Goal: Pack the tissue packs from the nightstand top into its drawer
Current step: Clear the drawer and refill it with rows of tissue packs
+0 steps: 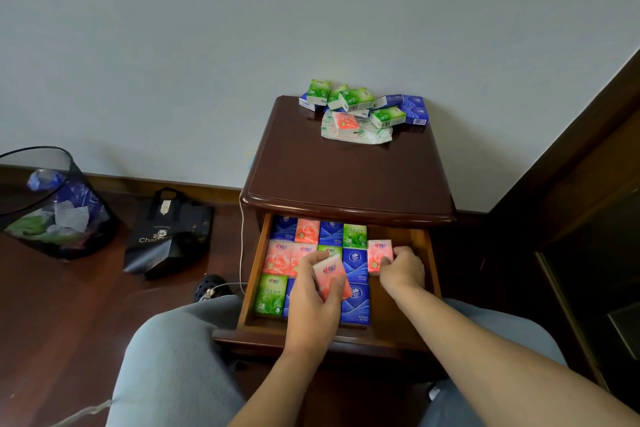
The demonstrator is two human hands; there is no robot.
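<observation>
The dark wooden nightstand (349, 170) has its drawer (424, 288) pulled out, and rows of pink, blue and green tissue packs (278, 258) lie flat inside. My left hand (313, 302) holds a pink pack (330, 276) tilted above the middle of the drawer. My right hand (401, 269) grips another pink pack (378, 255) that stands at the right end of the middle row. At the back of the nightstand top lies a loose pile of green, blue and pink packs (363, 107) on a torn plastic wrapper (374, 136).
A black mesh waste bin (52, 204) with crumpled wrappers stands on the floor at the left. A black bag (169, 229) lies beside it. A white cable (241, 239) hangs along the nightstand's left side. Dark wooden furniture (581, 184) stands at the right. My knees flank the drawer.
</observation>
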